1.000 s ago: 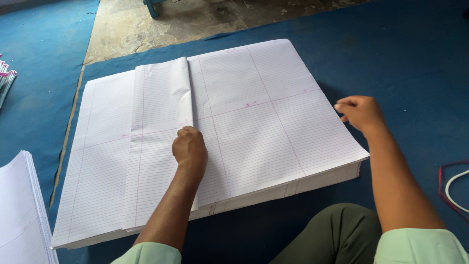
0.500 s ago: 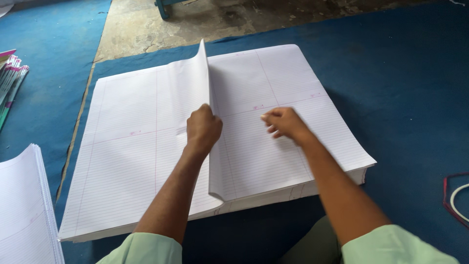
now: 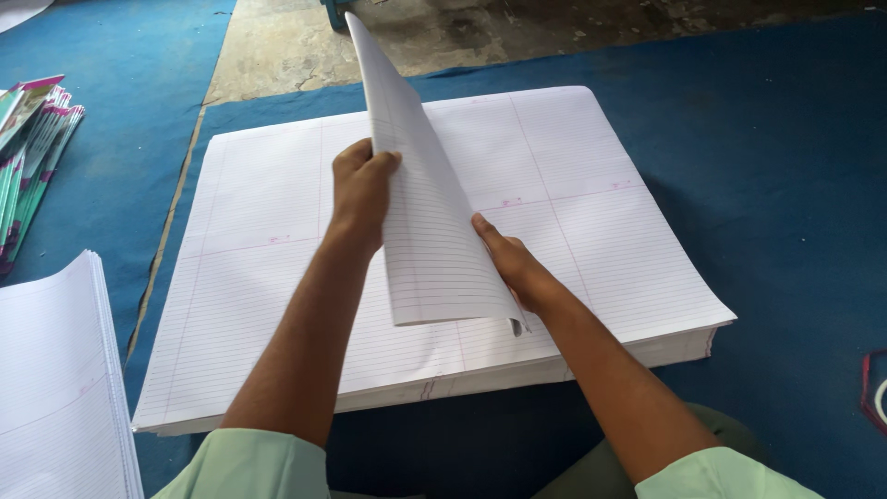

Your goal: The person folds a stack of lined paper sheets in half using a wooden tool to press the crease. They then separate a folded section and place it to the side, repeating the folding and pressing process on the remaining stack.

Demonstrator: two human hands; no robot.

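our left hand (image 3: 362, 185) pinches the lifted sheets (image 3: 430, 208) near their upper left edge, thumb on the near face and fingers curled behind, so the paper stands almost upright over the middle of the big paper stack (image 3: 277, 277). our right hand (image 3: 511, 263) lies just right of the sheets and partly behind them; its thumb shows pressed along the back of the paper, but we cannot tell how the other fingers sit, since the sheet hides them. the sheets' long axis runs from the stack's near edge away toward its far edge, rising as it goes, with the lower corner curling just above the stack near our right wrist. both hands touch the sheets; the left grips higher, the right lower.

outward from the stack: it rests flat on a blue mat (image 3: 785, 185), ruled face up, filling the middle of the view. left of the stack, near its front corner, lies a second pile of ruled paper (image 3: 55, 388). farther left, beside the stack's far corner, a fanned heap of colourful covers (image 3: 32, 148) sits on the mat. beyond the stack's far edge we see bare concrete floor (image 3: 277, 46). nothing stands between the hands and the stack.
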